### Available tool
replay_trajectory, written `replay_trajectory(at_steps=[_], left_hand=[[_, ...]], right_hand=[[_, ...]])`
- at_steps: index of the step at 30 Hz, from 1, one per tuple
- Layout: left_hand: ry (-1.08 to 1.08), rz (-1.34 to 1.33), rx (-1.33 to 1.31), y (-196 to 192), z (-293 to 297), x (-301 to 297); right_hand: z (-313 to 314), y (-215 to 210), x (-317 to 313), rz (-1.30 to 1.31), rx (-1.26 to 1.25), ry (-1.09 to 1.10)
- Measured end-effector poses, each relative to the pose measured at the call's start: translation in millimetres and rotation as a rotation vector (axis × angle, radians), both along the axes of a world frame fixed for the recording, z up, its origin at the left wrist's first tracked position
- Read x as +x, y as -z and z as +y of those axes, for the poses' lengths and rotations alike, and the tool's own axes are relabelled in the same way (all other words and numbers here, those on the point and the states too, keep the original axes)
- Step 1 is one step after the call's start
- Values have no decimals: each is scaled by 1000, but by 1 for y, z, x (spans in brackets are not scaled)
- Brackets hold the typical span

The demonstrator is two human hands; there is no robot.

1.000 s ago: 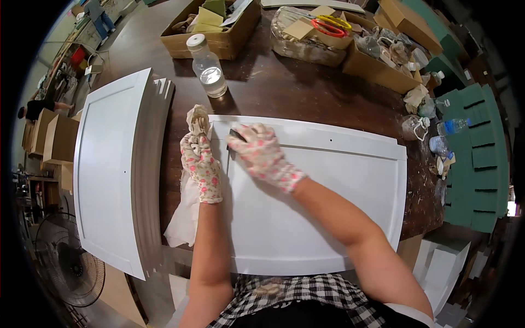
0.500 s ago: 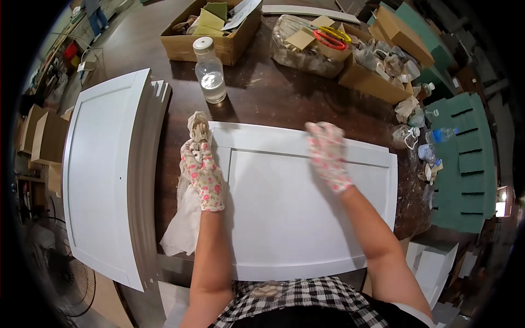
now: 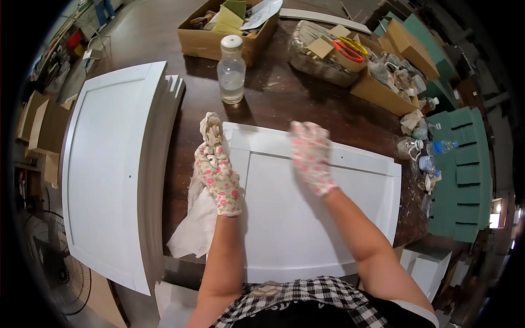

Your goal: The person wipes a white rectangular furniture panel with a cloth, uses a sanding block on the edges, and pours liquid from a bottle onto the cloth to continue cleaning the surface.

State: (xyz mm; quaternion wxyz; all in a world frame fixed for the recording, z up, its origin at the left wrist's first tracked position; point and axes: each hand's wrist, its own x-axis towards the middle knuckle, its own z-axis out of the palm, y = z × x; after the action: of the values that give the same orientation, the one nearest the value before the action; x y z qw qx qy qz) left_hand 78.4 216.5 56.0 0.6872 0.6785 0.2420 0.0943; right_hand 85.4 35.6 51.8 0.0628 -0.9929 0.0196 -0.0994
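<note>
A white framed cabinet door panel (image 3: pixel 295 235) lies flat before me on the dark table. My left hand (image 3: pixel 220 183), in a floral glove, is closed around a crumpled off-white cloth (image 3: pixel 190 227) at the panel's left edge. One end of that cloth sticks up beyond the fingers, and the rest hangs down to the table's near edge. Over the panel's far rail is my right hand (image 3: pixel 313 158), gloved alike, with its fingers curled and slightly blurred. Whatever is under those fingers is hidden.
Stacked white panels (image 3: pixel 109 169) stand at left. Beyond the work are a clear bottle (image 3: pixel 231 76) of liquid, a cardboard box (image 3: pixel 219 44) of sanding pads and a wrapped bundle with scissors (image 3: pixel 350 49). Plastic bottles (image 3: pixel 442 147) line the right side. A fan (image 3: pixel 60 268) stands lower left.
My right hand has shifted left along the panel's far rail, uncovering a small dark hole there. My left hand still grips the cloth. The whole view has swung slightly.
</note>
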Motion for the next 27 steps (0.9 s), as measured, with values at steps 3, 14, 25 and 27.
replay_trajectory(at_steps=[3,14,25,27], left_hand=[[-3,-89,-65,23,-3,9],[-32,-29,-17,24,2,2],[-199,-205,-363,18,9,11],[-247,-191,-392,12,4,9]], right_hand=[[86,-1,45,-2,75,-130],[28,0,14,-25,48,-81],[-22,8,3,-52,116,10],[15,2,13,-135,203,-165]])
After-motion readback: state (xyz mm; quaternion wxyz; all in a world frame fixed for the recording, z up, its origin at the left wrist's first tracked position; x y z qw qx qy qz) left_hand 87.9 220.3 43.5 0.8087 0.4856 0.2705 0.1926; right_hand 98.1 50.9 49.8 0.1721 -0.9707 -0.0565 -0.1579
